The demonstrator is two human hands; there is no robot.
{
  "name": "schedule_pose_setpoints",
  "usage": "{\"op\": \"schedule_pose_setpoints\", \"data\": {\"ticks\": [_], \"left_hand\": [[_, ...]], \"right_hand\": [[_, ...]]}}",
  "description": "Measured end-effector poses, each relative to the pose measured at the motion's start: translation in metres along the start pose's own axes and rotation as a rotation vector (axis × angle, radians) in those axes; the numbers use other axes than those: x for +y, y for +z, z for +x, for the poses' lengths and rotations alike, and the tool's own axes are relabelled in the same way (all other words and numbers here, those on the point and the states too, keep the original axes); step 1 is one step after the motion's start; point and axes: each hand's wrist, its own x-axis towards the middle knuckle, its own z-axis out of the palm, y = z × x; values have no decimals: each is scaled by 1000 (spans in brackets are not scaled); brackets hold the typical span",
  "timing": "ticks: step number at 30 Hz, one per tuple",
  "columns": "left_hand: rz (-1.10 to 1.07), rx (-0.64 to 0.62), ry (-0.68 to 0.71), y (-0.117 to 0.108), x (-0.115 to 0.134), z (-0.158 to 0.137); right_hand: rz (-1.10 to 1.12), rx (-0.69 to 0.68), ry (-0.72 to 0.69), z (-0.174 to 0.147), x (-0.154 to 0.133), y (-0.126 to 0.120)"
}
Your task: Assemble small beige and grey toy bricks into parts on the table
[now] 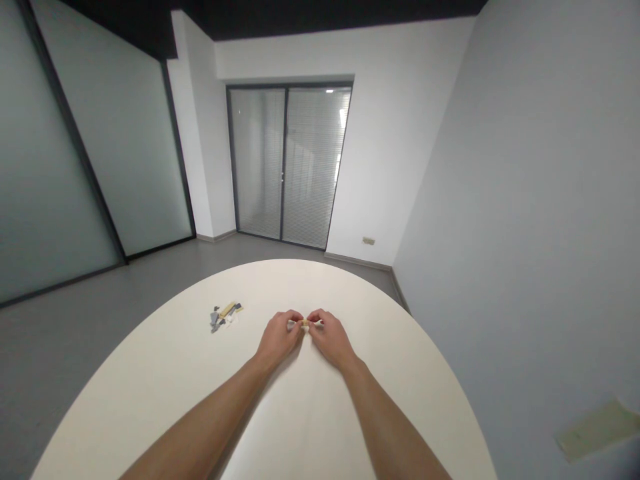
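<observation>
My left hand (281, 335) and my right hand (331, 335) meet over the middle of the white round table (310, 413). Between them is a small white and yellowish piece (305, 324), pinched from both sides by thumbs and fingers. Its white ends show at each hand, and much of it is hidden by the fingertips. It looks like an assembly of small toy bricks, though it is too small to tell for certain. To the left of my left hand lies a small pile of grey, dark, white and yellow pieces (227, 311).
The table's curved far edge (287, 261) lies beyond my hands. A grey-white wall (525, 200) runs close along the right. Frosted glass panels (115, 133) stand at the left, and a glass door with blinds (313, 160) is at the back.
</observation>
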Motion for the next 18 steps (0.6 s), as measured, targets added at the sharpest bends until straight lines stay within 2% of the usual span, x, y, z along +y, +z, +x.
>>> {"op": "schedule_pose_setpoints", "data": {"ticks": [18], "left_hand": [[0,11,-17,-2,3,-1]], "right_hand": [[-43,-5,-39,0,-4,-1]]}}
